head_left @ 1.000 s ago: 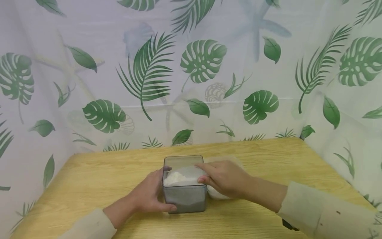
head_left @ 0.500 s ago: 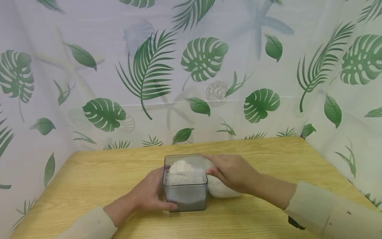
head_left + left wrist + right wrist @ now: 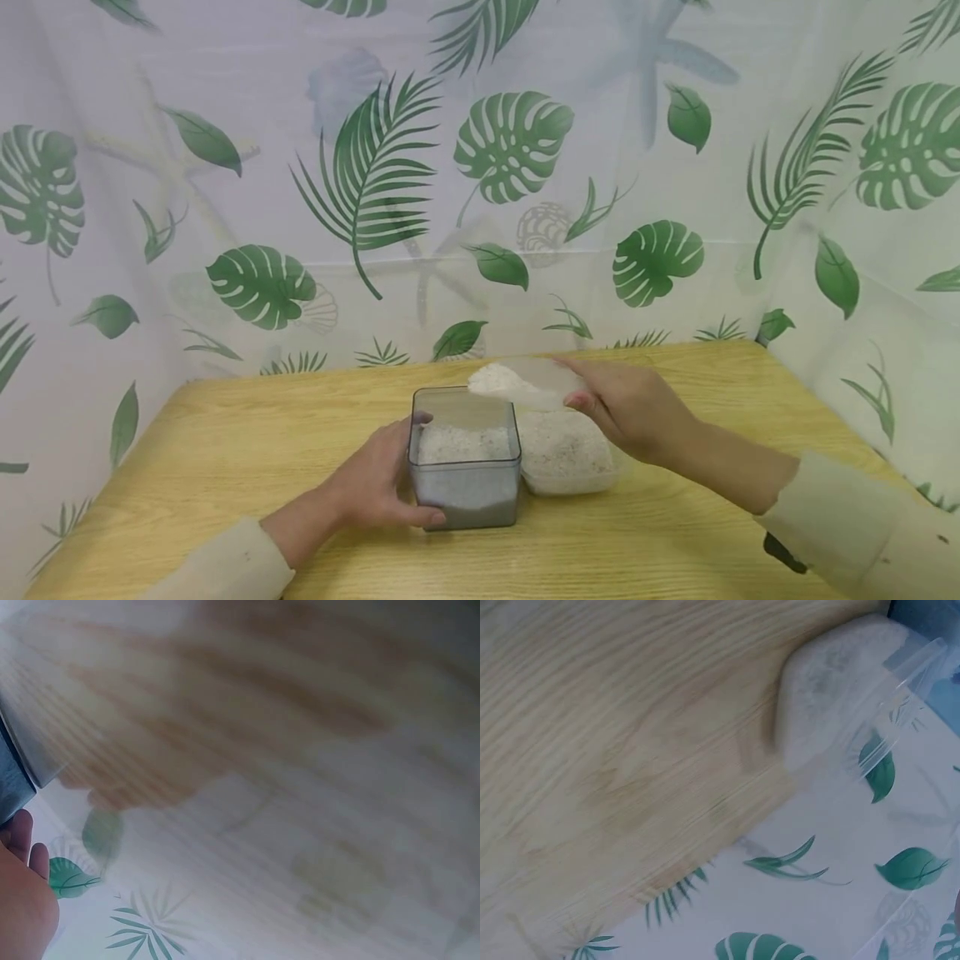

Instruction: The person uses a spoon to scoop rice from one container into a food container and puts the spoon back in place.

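Note:
My left hand grips a see-through grey box by its left side, thumb across the front. Inside the box is a white, grainy or powdery material. My right hand holds a translucent scoop above the box's back right rim, with a white heap at its tip. Below the right hand, against the box, stands a clear plastic tub filled with similar whitish material. In the left wrist view, the left hand touches the box. The right wrist view shows the tub beside the box.
A light wood-grain table bears both containers near its middle. Behind it and at both sides hangs a white leaf-print cloth. A dark object is on the underside of the right wrist.
The scoop has risen out of the grey box with a white heap and moved to the right with my right hand. More of the tub shows. The left hand stays on the box.

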`<state>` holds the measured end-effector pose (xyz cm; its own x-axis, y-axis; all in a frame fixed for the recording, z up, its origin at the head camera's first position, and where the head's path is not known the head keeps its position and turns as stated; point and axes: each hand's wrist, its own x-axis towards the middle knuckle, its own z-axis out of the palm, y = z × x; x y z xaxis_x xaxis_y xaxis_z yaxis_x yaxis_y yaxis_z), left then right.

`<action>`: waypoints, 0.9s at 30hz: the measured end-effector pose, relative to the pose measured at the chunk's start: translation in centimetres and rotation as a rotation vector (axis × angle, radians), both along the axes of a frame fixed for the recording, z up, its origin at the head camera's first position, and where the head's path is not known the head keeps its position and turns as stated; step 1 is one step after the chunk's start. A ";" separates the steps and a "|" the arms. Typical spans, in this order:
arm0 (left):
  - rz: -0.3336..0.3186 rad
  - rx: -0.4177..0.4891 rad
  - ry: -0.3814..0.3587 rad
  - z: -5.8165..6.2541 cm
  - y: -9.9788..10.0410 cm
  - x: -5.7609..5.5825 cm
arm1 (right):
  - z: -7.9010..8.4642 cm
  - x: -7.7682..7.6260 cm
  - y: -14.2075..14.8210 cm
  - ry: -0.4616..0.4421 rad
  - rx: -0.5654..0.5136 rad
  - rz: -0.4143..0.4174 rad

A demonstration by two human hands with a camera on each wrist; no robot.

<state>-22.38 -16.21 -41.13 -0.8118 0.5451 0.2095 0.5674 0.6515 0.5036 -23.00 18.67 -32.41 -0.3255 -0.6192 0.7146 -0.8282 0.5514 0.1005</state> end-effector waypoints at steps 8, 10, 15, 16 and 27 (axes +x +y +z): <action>0.000 0.003 0.000 0.1 0.0 0.0 | -0.8 -0.5 3.1 -0.004 -0.030 -0.060; -0.002 0.006 0.000 0.0 0.0 0.0 | -1.1 -0.6 3.7 -0.014 -0.032 -0.068; -0.005 0.004 0.003 -0.1 0.0 0.0 | -2.2 -0.6 4.9 -0.033 -0.045 -0.080; -0.005 0.002 0.006 -0.1 0.0 0.0 | -2.6 -0.5 5.1 -0.033 -0.048 -0.085; -0.008 0.003 0.024 -0.2 0.0 0.0 | -7.2 0.2 6.2 -0.161 -0.011 -0.188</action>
